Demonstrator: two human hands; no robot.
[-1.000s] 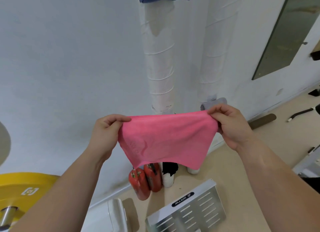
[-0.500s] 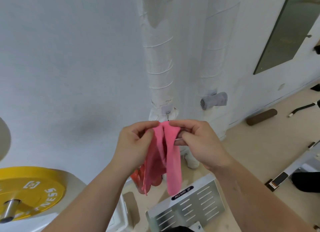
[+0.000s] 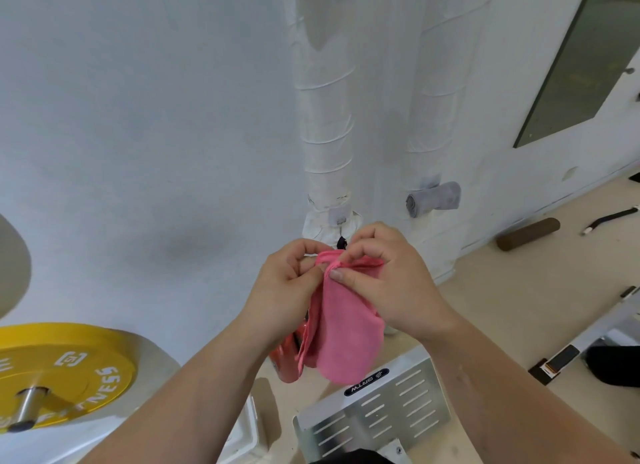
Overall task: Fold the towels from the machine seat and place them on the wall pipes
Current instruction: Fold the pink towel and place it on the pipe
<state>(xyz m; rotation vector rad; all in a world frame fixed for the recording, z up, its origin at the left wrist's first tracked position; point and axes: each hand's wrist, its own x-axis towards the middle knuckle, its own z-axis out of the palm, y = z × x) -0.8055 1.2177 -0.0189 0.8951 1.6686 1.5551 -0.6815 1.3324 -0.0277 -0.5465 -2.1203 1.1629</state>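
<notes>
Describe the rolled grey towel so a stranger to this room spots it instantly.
Find the two white wrapped pipes on the wall; take the right pipe. Low on it, a grey towel sticks out sideways. Unlike the pink towel in the left hand and right hand, it is rolled up.

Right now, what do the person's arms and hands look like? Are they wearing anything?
Both forearms are bare, with no sleeves in view. The left hand and the right hand have no gloves, and I see no rings, watch or bracelet on either wrist. The nails that show look short and plain.
</notes>
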